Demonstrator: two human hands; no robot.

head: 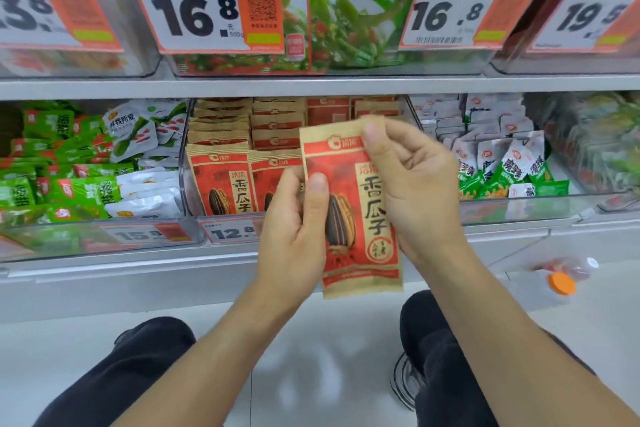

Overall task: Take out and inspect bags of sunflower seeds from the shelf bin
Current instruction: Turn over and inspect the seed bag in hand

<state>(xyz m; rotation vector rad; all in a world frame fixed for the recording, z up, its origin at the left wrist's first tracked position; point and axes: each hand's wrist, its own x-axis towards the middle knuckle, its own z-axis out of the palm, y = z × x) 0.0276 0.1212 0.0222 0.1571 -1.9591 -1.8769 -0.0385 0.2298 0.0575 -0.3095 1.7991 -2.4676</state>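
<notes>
A red and tan bag of sunflower seeds (pixel 360 218) is held upright in front of the shelf, its printed front facing me. My left hand (pixel 294 236) grips its left edge, thumb pressed on the front. My right hand (pixel 412 184) pinches the top right corner and covers the right edge. Behind it, the clear shelf bin (pixel 185 184) holds several more identical seed bags (pixel 221 180) standing in rows.
Green and white snack packs (pixel 69 177) fill the bin to the left; white and green packs (pixel 502 163) fill the one to the right. Price tags hang on an upper shelf (pixel 311 83). A clear bottle with an orange cap (pixel 559 282) lies on the floor at right. My knees are below.
</notes>
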